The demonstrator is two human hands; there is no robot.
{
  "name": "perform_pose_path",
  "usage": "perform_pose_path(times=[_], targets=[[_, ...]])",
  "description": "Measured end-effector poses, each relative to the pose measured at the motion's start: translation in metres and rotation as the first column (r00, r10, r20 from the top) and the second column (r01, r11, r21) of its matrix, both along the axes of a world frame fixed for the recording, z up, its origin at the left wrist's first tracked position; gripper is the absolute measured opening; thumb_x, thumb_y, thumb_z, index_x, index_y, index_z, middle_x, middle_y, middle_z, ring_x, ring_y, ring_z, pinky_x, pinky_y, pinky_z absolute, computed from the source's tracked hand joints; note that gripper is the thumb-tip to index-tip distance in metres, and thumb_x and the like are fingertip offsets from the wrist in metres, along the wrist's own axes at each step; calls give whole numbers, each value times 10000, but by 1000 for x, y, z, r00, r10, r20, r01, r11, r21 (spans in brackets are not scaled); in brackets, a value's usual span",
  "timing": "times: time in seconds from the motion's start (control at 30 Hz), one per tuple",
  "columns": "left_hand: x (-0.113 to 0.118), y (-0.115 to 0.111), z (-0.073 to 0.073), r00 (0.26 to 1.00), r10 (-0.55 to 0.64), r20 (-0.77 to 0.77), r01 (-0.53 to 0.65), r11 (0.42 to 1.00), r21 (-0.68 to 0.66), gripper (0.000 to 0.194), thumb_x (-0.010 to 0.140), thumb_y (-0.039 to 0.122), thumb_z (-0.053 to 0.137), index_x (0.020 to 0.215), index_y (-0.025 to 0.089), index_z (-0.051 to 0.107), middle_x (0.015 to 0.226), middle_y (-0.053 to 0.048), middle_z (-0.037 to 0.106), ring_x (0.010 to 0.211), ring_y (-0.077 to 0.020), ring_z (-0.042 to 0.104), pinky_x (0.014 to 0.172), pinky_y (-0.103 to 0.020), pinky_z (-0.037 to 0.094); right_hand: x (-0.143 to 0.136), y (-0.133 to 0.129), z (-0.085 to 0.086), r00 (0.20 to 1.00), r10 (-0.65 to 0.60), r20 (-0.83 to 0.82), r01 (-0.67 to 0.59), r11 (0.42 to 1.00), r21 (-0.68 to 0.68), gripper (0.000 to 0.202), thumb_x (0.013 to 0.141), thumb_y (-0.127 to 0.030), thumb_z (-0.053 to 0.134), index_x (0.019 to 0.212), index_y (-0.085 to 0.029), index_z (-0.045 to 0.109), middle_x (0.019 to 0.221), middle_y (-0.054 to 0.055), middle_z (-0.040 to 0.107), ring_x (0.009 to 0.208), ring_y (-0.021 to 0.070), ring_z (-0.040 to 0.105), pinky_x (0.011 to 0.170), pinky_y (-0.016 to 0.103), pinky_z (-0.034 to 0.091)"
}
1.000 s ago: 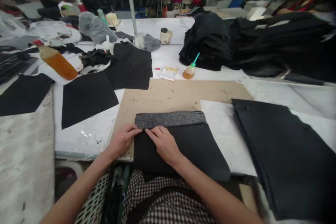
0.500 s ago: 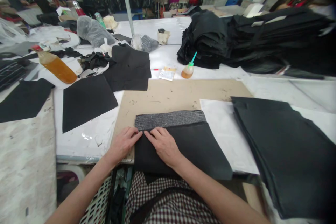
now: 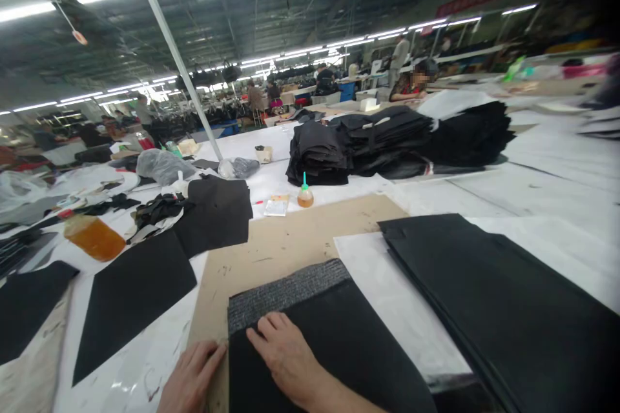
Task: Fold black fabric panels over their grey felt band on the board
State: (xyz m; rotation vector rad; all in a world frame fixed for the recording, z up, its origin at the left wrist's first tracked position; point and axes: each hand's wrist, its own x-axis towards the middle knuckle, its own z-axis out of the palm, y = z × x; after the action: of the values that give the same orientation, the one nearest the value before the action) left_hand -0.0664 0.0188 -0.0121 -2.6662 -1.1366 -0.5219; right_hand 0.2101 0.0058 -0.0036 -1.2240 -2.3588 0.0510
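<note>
In front of me lies a black sheet with a grey, ribbed-looking strip along its far edge. My right hand rests on the sheet, fingers stretched out and their tips close to the seam between strip and black part. Just left of the sheet's edge, my left hand lies over the tan board, fingers extended and gripping nothing. Its lower part is cut off by the frame. A larger stack of black sheets sits on the right, with white paper between it and the sheet.
Farther back stand a small bottle with a green nozzle and a white packet. Black pieces and an amber bottle lie left. Heaped black material is behind, a seated person beyond it. A pole rises from the table.
The view has tipped upward and tilted, showing more of the hall. My left hand has drawn back off the sheet's edge; the right hand stays on the sheet near the seam.
</note>
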Motion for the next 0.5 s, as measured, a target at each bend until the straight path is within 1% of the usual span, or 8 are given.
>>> perform_pose_path(times=[0.07,0.1,0.17,0.23,0.3,0.33,0.4,0.5], targets=[[3,-3,-1,997,57,53,-58,998,12,663,694,28,471,1241,365,635,1136,-56,704,995,-243,695,817,-359,633,0,0,-2,1000,10,-10,-9,1000,7,327,877,-156,625,1198,-187,571,1036,47,571,951,229,489,852,373,450],[10,-5,-2,992,91,88,-92,996,10,642,704,39,469,1230,366,639,1152,-57,700,1011,-249,692,819,-378,633,0,1,-3,1000,12,-15,-12,1000,12,324,873,-152,628,1191,-186,574,1036,47,572,949,230,490,854,374,451],[32,-8,-5,978,163,133,-163,987,-8,543,795,75,450,1238,334,629,1180,-60,689,1045,-238,680,854,-377,619,-1,1,-6,999,11,-34,-11,1000,20,301,888,-143,607,1184,-188,579,1034,47,575,941,228,496,849,370,453],[59,-9,-6,969,227,99,-225,974,-28,386,917,168,448,1242,283,622,1178,-60,681,1045,-214,668,879,-345,590,-1,1,-9,998,3,-60,-2,1000,21,271,916,-139,569,1182,-191,584,1035,48,581,938,222,505,838,360,457],[80,-9,-7,965,261,23,-260,965,-25,306,979,258,443,1212,265,641,1139,-57,685,1011,-207,658,882,-339,557,5,0,-11,997,3,-78,-1,1000,19,268,926,-140,555,1187,-190,587,1039,49,585,952,220,513,845,354,461],[87,-9,-6,963,270,-9,-270,963,-21,296,994,288,437,1197,268,652,1114,-55,688,990,-207,655,877,-341,542,12,-1,-12,997,-1,-80,2,1000,15,281,919,-136,562,1194,-189,587,1050,51,587,972,223,516,864,357,462],[93,-8,-6,959,282,-41,-283,959,-24,297,1008,338,431,1183,284,665,1073,-50,694,962,-208,650,875,-346,516,31,-3,-13,997,-21,-69,21,1000,3,323,895,-123,582,1211,-192,589,1078,57,588,1005,229,517,898,364,460],[87,-5,-9,956,295,-13,-295,954,-59,331,1009,431,413,1160,305,679,1030,-40,706,959,-218,656,886,-367,505,74,-7,-13,995,-89,-41,88,996,-13,370,874,-101,586,1226,-213,597,1100,56,591,1017,226,523,905,361,464]])
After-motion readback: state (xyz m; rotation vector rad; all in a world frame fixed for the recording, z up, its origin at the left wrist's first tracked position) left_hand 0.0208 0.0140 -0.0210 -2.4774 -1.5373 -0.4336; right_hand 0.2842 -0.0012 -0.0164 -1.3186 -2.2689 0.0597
